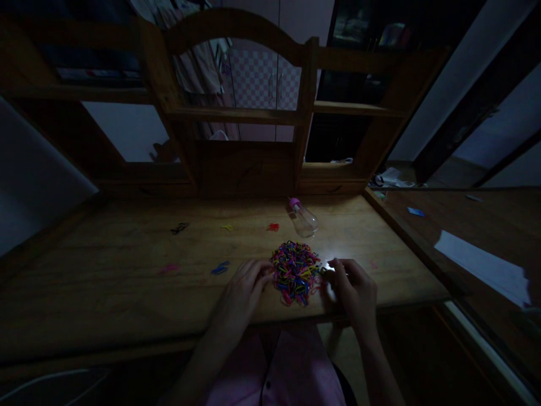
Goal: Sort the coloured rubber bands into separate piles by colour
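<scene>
A heap of small multicoloured rubber bands (296,270) lies on the wooden table between my hands. My left hand (247,282) touches the heap's left edge, its fingers bent and the thumb a little apart from them. On the right, my right hand (357,287) is beside the heap with thumb and forefinger close together; whatever they may hold is too dark to make out. A few dark green bands (323,270) lie loose near its fingertips. Small sorted clusters lie farther off: blue bands (220,268), pink bands (169,268), black bands (180,228), yellow bands (227,228) and red bands (273,227).
Behind the heap, a clear bulb-shaped bottle (305,219) with a pink cap lies on its side. A wooden shelf unit (245,115) rises along the table's back. White paper (484,265) and a blue card (416,212) rest on the brown surface at right.
</scene>
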Demonstrator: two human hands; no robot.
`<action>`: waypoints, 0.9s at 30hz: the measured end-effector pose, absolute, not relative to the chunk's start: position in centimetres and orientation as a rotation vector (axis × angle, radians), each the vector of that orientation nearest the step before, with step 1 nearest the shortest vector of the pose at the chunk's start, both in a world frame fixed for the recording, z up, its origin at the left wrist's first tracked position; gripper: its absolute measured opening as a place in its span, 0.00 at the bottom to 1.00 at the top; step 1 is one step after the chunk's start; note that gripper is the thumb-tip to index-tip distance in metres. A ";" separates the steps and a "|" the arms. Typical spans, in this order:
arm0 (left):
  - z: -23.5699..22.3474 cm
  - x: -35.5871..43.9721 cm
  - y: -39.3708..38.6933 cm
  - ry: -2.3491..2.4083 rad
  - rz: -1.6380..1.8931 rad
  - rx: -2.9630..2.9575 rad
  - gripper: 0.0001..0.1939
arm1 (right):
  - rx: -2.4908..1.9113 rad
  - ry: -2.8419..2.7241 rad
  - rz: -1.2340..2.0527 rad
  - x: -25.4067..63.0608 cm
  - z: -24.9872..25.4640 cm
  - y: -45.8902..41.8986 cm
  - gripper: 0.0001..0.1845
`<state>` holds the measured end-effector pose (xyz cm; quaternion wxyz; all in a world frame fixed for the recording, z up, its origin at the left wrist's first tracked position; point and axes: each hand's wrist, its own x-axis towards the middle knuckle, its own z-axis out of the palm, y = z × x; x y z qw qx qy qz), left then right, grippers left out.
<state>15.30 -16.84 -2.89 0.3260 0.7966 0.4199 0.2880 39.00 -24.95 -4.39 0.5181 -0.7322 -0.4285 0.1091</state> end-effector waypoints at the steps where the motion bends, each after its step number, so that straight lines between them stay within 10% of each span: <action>1: -3.0 15.5 -16.9 1.073 0.756 2.094 0.08 | -1.759 -1.027 0.265 39.0 -4.4 -24.9 0.15; 27: -3.9 15.3 -16.2 0.985 0.705 2.392 0.06 | -1.744 -1.036 0.258 39.0 -4.7 -25.0 0.15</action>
